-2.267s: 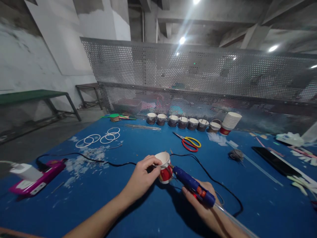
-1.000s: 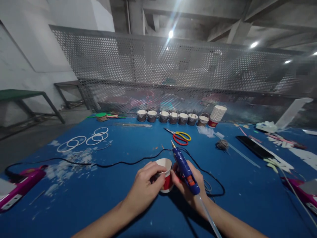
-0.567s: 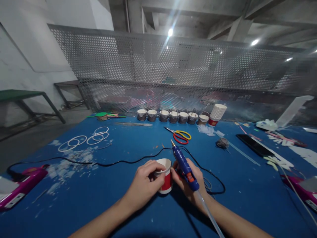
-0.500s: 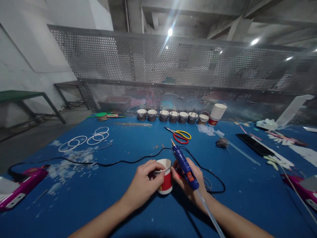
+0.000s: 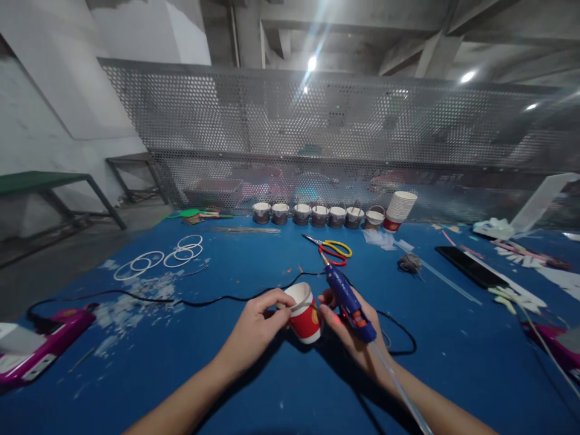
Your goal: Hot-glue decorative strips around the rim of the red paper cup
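My left hand (image 5: 259, 321) pinches the rim of a red and white paper cup (image 5: 305, 322) from its left side. The cup tilts, its mouth leaning to the upper left. A blue hot glue gun (image 5: 347, 297) lies in my right hand (image 5: 359, 326), nozzle pointing away from me, with a clear glue stick (image 5: 401, 386) trailing from its back end. My right thumb and a fingertip come close to the cup's right side; whether they touch it I cannot tell. Past the nozzle lie scissors (image 5: 335, 251) with one red and one yellow handle.
Several small grey-wrapped cups (image 5: 319, 216) stand in a row before the perforated metal screen (image 5: 272, 127), beside stacked paper cups (image 5: 400, 208). White rings (image 5: 140, 264) and scraps lie left. A black cable (image 5: 217, 301) crosses the table. Grey yarn (image 5: 409, 264) and a phone (image 5: 471, 267) lie right.
The cup has gone from nearly upright to tilted, and its base has shifted right and away from me. The glue gun, still in my right hand, has moved slightly right.
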Demonstrator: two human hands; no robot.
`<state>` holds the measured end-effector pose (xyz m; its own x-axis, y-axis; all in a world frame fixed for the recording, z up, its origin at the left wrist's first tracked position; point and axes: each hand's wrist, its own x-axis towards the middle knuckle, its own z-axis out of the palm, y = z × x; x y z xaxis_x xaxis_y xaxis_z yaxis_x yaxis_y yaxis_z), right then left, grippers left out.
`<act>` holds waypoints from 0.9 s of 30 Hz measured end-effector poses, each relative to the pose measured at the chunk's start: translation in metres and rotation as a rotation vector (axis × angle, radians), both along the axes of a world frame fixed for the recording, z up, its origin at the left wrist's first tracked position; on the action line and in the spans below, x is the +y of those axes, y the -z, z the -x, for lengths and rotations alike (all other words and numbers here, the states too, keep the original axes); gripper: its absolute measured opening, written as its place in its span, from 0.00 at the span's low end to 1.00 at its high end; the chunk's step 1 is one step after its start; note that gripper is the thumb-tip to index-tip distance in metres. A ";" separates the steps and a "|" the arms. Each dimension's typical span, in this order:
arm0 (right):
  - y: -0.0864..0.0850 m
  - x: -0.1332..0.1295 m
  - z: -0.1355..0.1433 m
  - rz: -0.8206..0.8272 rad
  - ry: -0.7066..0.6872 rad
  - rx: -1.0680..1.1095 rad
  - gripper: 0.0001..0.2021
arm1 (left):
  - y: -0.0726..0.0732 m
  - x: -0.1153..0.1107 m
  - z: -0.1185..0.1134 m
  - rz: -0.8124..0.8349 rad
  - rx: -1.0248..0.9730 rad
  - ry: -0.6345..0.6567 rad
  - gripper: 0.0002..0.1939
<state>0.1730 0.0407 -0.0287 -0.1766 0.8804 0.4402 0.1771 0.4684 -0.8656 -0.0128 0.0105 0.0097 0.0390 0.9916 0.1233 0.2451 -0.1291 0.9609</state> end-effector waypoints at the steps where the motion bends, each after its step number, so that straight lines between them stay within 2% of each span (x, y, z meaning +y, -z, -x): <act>1: 0.000 -0.001 0.001 -0.027 -0.001 -0.022 0.07 | 0.000 -0.001 -0.001 -0.008 0.011 0.005 0.08; 5: 0.003 -0.003 0.003 -0.140 0.037 -0.080 0.06 | 0.000 -0.003 -0.004 -0.043 0.068 0.000 0.08; 12: 0.007 -0.005 0.002 -0.164 0.009 -0.082 0.05 | 0.001 -0.003 -0.009 -0.101 0.127 -0.036 0.06; 17: 0.005 -0.006 0.006 -0.188 0.029 -0.060 0.05 | 0.005 -0.001 -0.010 -0.155 0.178 -0.010 0.07; 23: -0.011 -0.010 -0.006 0.027 0.071 0.013 0.13 | 0.003 -0.001 -0.004 -0.133 0.107 -0.090 0.08; 27: -0.011 -0.015 -0.013 0.144 0.031 0.001 0.18 | 0.002 0.002 0.004 -0.103 0.082 -0.158 0.09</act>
<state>0.1864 0.0260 -0.0177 -0.1482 0.9393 0.3095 0.1881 0.3340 -0.9236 -0.0164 0.0122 0.0076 -0.1018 0.9685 0.2272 0.3469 -0.1795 0.9206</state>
